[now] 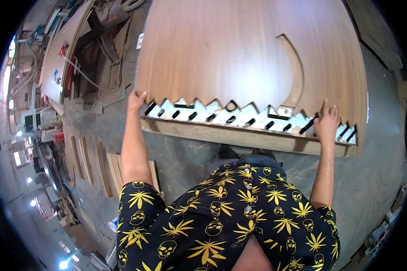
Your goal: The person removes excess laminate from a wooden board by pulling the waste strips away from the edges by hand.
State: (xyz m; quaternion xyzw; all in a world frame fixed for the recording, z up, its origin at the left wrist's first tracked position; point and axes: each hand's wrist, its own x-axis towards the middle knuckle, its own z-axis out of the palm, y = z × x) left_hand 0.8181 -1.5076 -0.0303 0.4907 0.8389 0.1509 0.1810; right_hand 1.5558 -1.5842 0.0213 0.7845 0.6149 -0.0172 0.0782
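Note:
A large brown wood-grain panel [221, 58] lies in front of me. Its near edge is cut in a zigzag, and a curved slot [297, 67] runs through its right half. Below the zigzag shows a white strip [221, 118] with several slanted black slots. My left hand [135, 100] grips the panel's near left corner, thumb on top; some of its fingers are hidden at the edge. Toward the near right, my right hand [327, 122] lies with fingers spread over the zigzag edge and the white strip.
A raw wooden side [239, 139] runs below the strip, nearest my body. Wooden strips [104, 169] lie on the grey floor [190, 169] at left. Farther left stands another tilted board [61, 58] with red clamps and a hose. Dark boards [377, 27] line the far right.

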